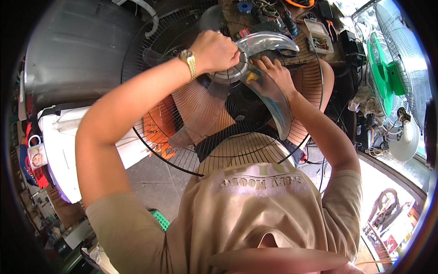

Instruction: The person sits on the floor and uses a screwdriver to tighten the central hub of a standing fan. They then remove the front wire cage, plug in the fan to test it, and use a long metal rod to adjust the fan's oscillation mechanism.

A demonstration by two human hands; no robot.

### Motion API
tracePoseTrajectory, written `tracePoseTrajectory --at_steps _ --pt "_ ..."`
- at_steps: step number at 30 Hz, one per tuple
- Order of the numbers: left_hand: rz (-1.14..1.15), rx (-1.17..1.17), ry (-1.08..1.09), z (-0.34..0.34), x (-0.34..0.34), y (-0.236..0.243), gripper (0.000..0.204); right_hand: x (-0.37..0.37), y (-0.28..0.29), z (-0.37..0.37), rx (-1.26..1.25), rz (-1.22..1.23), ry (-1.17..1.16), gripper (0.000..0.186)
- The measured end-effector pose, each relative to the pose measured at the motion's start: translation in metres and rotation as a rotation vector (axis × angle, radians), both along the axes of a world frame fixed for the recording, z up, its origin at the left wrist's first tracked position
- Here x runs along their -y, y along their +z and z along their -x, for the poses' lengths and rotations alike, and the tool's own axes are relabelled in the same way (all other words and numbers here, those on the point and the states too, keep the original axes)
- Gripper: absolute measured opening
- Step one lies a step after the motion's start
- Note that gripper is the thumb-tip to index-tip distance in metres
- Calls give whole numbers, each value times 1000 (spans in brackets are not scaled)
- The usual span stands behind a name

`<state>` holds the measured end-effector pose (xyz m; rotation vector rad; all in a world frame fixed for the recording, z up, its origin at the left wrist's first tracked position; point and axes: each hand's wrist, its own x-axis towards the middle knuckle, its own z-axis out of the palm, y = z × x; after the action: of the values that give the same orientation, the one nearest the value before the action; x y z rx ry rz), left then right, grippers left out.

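A fan with clear, glossy blades (200,116) and a round black wire rear guard (199,175) lies across my lap. My left hand (214,51), with a gold watch on the wrist, is closed at the clear hub (232,73) in the middle of the blades. Whatever its fingers grip there is hidden under the fist. Just to the right, my right hand (276,75) wraps round the base of one blade (279,109). A small yellow patch (251,76) shows by its fingertips, too small to name. Another curved blade (269,41) points up and right.
At the back, a cluttered bench holds a plastic box of small parts (321,43), pliers (331,31) and cables. A fan with green blades (388,77) stands at right. A grey metal appliance (82,55) and a white one (68,137) flank my left arm.
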<state>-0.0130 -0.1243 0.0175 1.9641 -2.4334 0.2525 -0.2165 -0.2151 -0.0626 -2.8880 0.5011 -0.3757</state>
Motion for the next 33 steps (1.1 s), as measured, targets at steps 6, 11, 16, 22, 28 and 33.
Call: tracePoseTrajectory --at_steps 6,11,16,22,28,33 --pt "48 -20 154 21 -3 -4 34 -2 -2 0 46 5 22 51" --pt "55 -105 -167 -6 5 -4 17 1 -1 2 95 30 60 45" --pt "42 -166 -286 -17 11 -8 17 -1 -5 3 144 44 44 43" --pt "5 -162 -479 -27 22 -9 10 -2 -6 5 155 23 44 41" --pt "-23 -178 -599 -32 30 -13 12 -6 -6 6 127 49 19 41" --pt "-35 -195 -673 -35 36 -7 14 -4 -3 6 109 56 21 44"
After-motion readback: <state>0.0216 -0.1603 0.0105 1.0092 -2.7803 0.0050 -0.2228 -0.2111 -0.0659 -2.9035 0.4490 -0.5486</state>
